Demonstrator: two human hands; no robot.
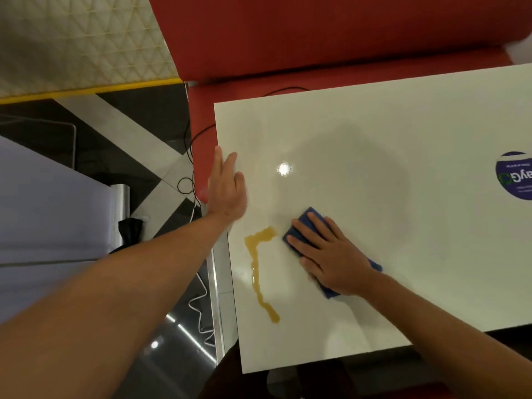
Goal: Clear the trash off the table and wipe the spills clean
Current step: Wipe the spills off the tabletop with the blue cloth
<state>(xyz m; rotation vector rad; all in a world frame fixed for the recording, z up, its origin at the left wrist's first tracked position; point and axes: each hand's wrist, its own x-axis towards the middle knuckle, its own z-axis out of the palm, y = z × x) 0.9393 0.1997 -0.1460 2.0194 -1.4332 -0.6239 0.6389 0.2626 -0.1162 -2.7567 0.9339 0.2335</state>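
A thin amber spill (258, 260) runs in a crooked line across the near left part of the white table (374, 139). Just right of the spill's upper end lies a blue cloth (305, 223), and my right hand (331, 251) presses flat on it with straight fingers. My left hand (227, 188) rests flat on the table's left edge, fingers straight, holding nothing. No trash shows on the table.
A round blue sticker (515, 175) sits at the table's right side. A red booth seat (316, 33) wraps the far and left sides. Black and white cables (198, 306) trail over the tiled floor to the left. A pale table (43, 211) stands further left.
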